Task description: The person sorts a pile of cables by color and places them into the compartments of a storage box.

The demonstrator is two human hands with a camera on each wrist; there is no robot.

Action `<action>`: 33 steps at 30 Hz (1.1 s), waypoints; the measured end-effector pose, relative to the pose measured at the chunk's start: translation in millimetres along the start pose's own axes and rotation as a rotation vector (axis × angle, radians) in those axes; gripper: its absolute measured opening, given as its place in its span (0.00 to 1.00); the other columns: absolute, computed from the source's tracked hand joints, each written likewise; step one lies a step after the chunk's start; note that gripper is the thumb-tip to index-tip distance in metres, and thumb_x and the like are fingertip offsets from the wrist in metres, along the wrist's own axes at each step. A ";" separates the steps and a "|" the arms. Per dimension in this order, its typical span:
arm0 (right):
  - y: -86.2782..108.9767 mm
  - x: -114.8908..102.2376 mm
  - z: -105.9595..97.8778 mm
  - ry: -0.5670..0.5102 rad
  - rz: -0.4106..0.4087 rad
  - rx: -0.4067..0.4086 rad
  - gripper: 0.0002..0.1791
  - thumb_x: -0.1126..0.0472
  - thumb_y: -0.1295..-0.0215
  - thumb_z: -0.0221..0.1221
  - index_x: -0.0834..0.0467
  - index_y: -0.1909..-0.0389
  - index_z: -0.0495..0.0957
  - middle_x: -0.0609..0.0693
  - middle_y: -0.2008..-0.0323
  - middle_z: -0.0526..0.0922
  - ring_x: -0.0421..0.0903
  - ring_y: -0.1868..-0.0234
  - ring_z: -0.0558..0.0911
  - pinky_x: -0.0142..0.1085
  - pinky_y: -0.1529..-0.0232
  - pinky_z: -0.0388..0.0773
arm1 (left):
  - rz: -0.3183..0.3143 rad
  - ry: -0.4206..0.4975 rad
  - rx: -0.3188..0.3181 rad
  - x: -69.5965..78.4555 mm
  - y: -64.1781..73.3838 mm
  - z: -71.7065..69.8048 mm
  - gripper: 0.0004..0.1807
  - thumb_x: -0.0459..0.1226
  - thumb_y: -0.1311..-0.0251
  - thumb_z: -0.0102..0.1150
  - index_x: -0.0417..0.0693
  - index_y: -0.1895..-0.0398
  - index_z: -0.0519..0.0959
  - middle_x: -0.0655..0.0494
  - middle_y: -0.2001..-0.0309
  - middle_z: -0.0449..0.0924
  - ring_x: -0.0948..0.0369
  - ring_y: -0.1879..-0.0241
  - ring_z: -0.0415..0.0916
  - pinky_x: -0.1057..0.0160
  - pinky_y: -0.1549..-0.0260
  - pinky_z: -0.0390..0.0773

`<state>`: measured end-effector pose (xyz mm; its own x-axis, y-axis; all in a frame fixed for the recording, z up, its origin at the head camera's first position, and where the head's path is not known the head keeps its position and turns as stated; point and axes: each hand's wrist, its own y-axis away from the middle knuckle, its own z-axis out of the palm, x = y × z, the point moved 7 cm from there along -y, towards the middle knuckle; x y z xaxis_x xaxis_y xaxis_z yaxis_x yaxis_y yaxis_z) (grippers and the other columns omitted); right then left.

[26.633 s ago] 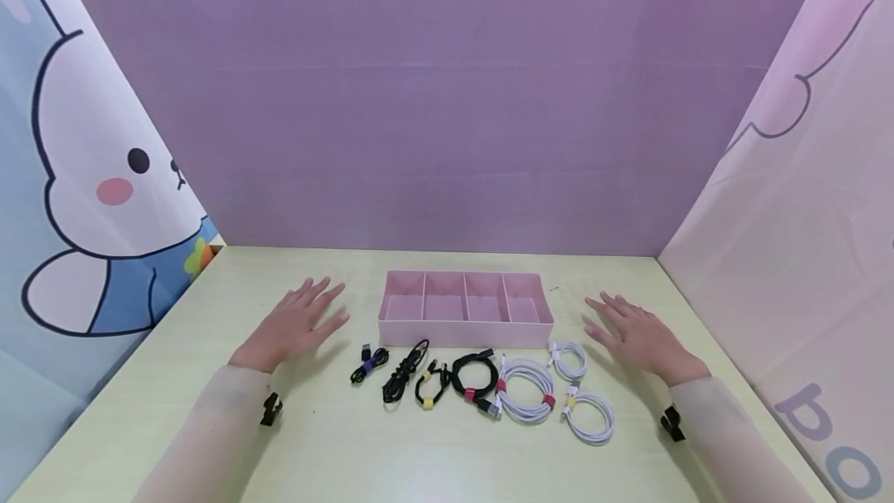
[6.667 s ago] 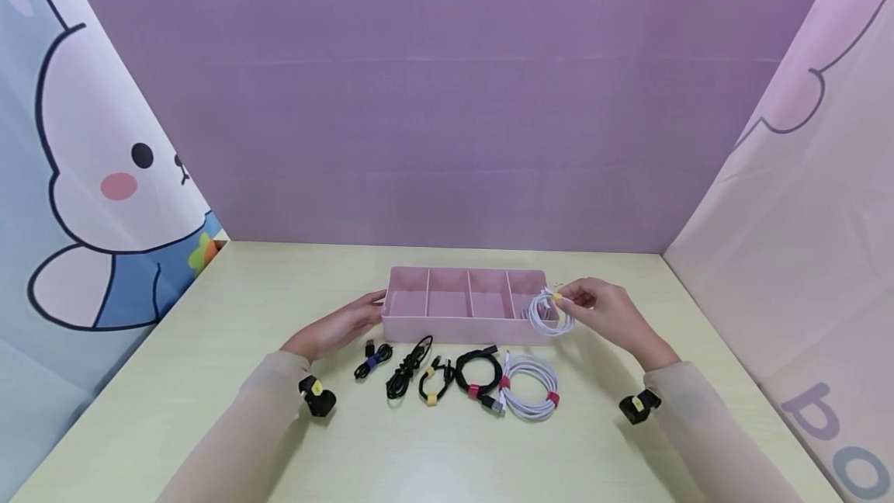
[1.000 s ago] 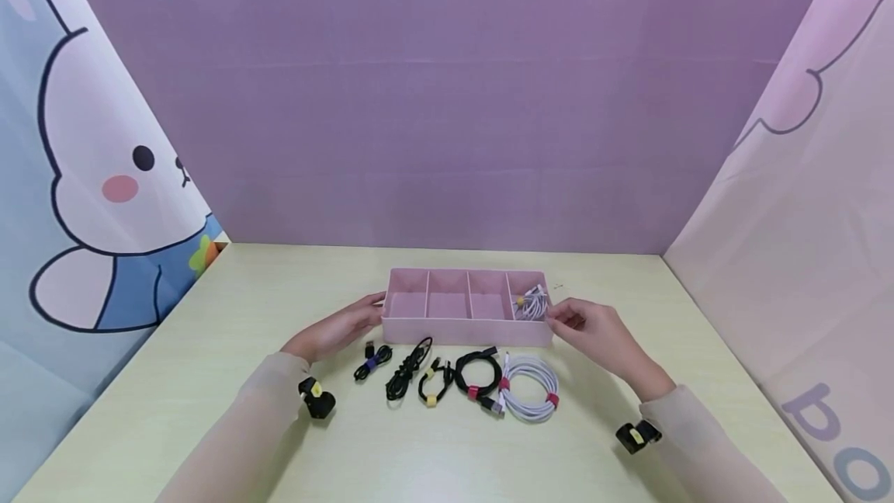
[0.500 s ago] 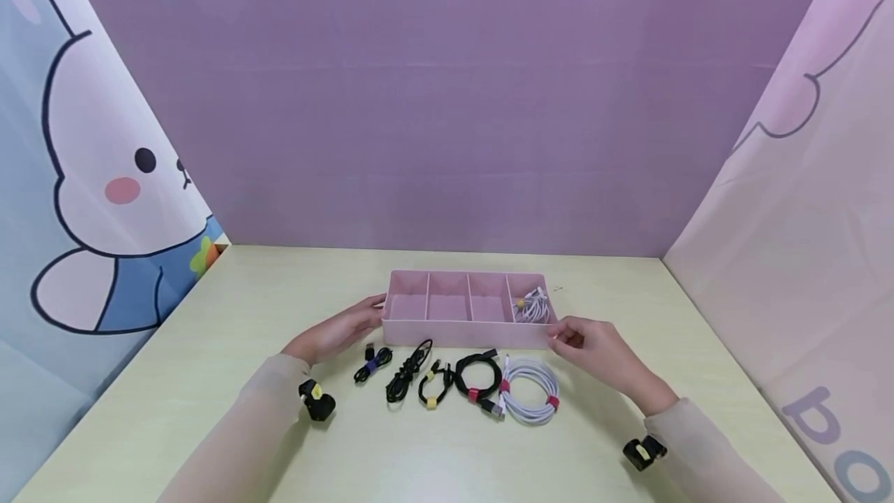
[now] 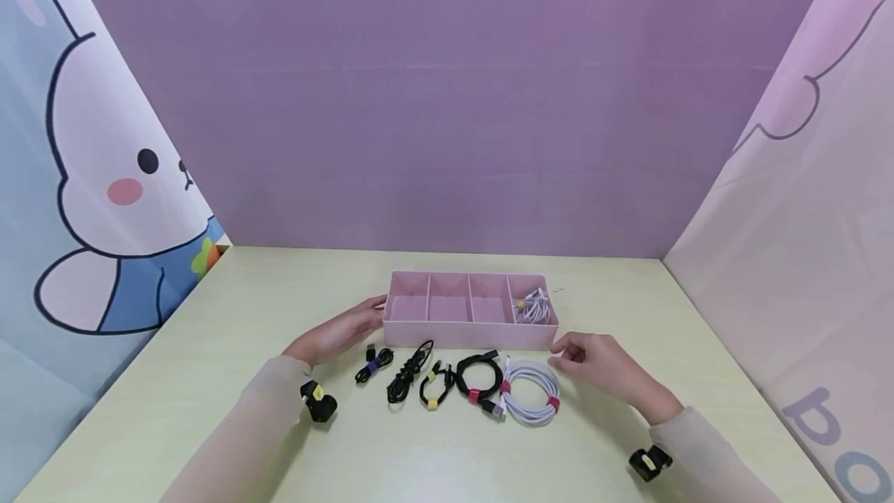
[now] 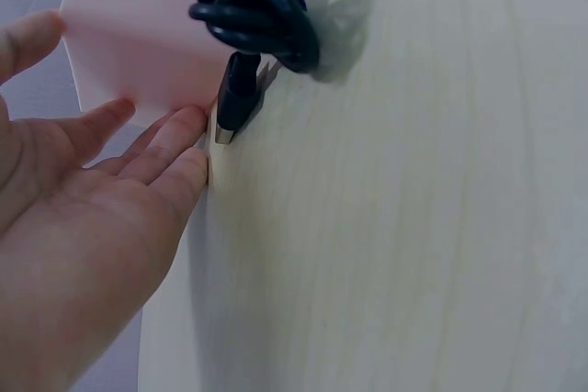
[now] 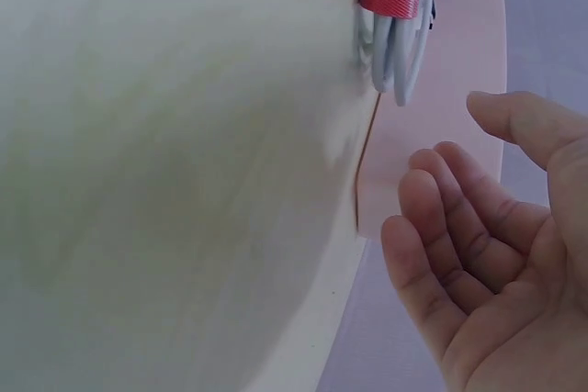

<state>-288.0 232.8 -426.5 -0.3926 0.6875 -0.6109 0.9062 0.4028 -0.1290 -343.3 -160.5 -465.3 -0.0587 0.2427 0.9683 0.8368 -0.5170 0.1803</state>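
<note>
My left hand point(image 5: 344, 331) rests its fingertips and thumb against the left end of the pink box point(image 5: 469, 334), fingers loosely extended, as the left wrist view shows. My right hand point(image 5: 599, 363) hovers off the box's front right corner with loosely bent fingers and nothing between them. Nearest to it lies a large coiled white cable point(image 5: 548, 386) with red straps. White cables point(image 5: 535, 307) with a yellow strap fill the box's rightmost compartment; the other compartments hold nothing. A small black USB cable point(image 6: 257, 6) lies bundled just in front of my left hand.
Along the box's front lie a black USB cable with a purple strap point(image 5: 374, 365), a long bundled black cable point(image 5: 405, 379), a short black cable with yellow straps point(image 5: 432, 404) and a coiled black cable with a red strap point(image 5: 458, 383). A purple backdrop point(image 5: 447, 99) stands behind the table.
Since the oldest frame, the two smaller white coils have left the table for the right compartment. In the last second my right hand has drawn down from the box's right rim; the left has stayed.
</note>
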 end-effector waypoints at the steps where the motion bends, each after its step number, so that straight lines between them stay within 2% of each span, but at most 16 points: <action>1: 1.0 1.8 1.2 -0.005 0.017 -0.010 0.08 0.57 0.34 0.66 0.57 0.60 0.84 0.40 0.73 0.80 0.38 0.71 0.77 0.31 0.70 0.79 | 0.000 0.000 0.000 0.1 -0.2 0.2 0.41 0.53 0.24 0.45 0.47 0.19 0.42 0.49 0.20 0.42 0.48 0.23 0.45 0.52 0.25 0.46; 4: 3.7 5.0 4.0 -0.010 0.053 -0.031 0.09 0.55 0.35 0.67 0.56 0.60 0.84 0.40 0.73 0.80 0.39 0.71 0.77 0.31 0.70 0.79 | -0.004 0.002 0.002 -0.1 -0.6 0.2 0.41 0.53 0.24 0.45 0.47 0.19 0.42 0.49 0.20 0.42 0.48 0.23 0.45 0.52 0.25 0.46; 13: 9.1 0.9 7.5 -0.011 0.050 -0.100 0.11 0.52 0.35 0.67 0.57 0.60 0.85 0.42 0.74 0.78 0.40 0.73 0.74 0.31 0.72 0.75 | -0.009 -0.009 -0.004 -0.5 -1.3 1.1 0.41 0.53 0.24 0.44 0.47 0.19 0.42 0.48 0.20 0.42 0.48 0.23 0.45 0.51 0.25 0.46; 19: 9.9 5.6 15.0 -0.024 0.052 -0.157 0.12 0.51 0.35 0.67 0.56 0.62 0.85 0.41 0.74 0.78 0.38 0.73 0.74 0.30 0.73 0.74 | -0.012 -0.019 -0.001 0.7 -0.1 1.1 0.40 0.52 0.24 0.44 0.47 0.19 0.42 0.47 0.20 0.43 0.47 0.23 0.45 0.51 0.25 0.46; 26: 8.7 6.8 17.8 -0.013 0.041 -0.176 0.12 0.49 0.37 0.68 0.55 0.65 0.85 0.40 0.76 0.78 0.37 0.75 0.73 0.30 0.75 0.74 | 0.002 -0.011 -0.003 0.9 -1.2 0.3 0.40 0.52 0.23 0.44 0.47 0.19 0.42 0.47 0.20 0.44 0.47 0.23 0.45 0.51 0.25 0.46; 33: 8.5 6.8 18.3 -0.009 0.073 -0.206 0.13 0.48 0.37 0.68 0.54 0.68 0.83 0.41 0.75 0.78 0.39 0.74 0.73 0.30 0.75 0.72 | -0.007 -0.016 0.008 -0.6 -1.2 -0.6 0.40 0.53 0.24 0.44 0.48 0.19 0.42 0.47 0.21 0.45 0.47 0.23 0.46 0.51 0.25 0.47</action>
<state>-280.0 229.8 -446.1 -0.3244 0.7142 -0.6202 0.8804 0.4677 0.0780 -344.6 -160.5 -465.9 -0.0557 0.2594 0.9642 0.8405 -0.5091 0.1856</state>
